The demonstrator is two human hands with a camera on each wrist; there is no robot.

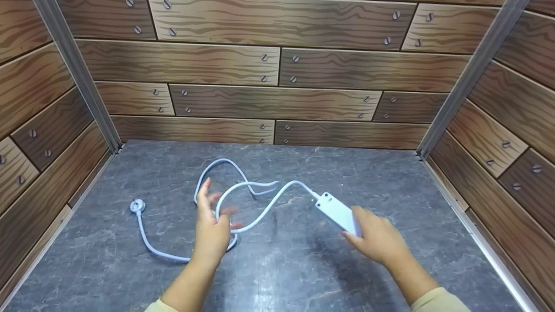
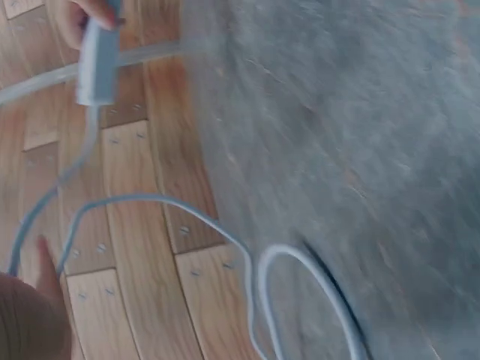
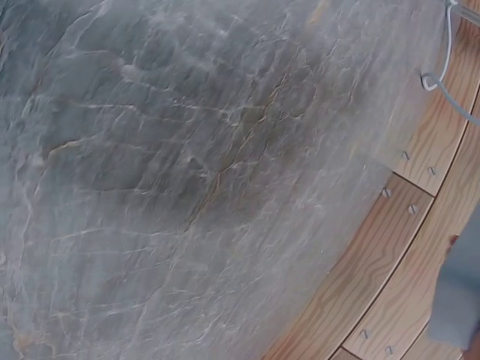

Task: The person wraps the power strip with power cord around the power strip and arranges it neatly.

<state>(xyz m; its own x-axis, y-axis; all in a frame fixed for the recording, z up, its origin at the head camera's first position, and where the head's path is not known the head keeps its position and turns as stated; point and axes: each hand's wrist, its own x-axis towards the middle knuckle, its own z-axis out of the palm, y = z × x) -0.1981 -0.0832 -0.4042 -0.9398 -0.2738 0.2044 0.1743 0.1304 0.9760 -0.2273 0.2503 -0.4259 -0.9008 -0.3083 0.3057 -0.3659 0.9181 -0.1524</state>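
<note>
In the head view, my right hand grips the lower end of a white power strip, held tilted with its cord end pointing up and left. From that end the white cord runs in a wave to my left hand, whose fingers are spread and blurred, with the cord passing between thumb and fingers. The round plug lies at the left on its length of cord. The left wrist view shows the power strip and looping cord; at the right wrist view's edge, part of the strip appears.
A grey marble-patterned tabletop spreads beneath both hands. Wood-print panels stand at the back and on both sides, with metal posts in the corners. Loops of cord lie behind the left hand.
</note>
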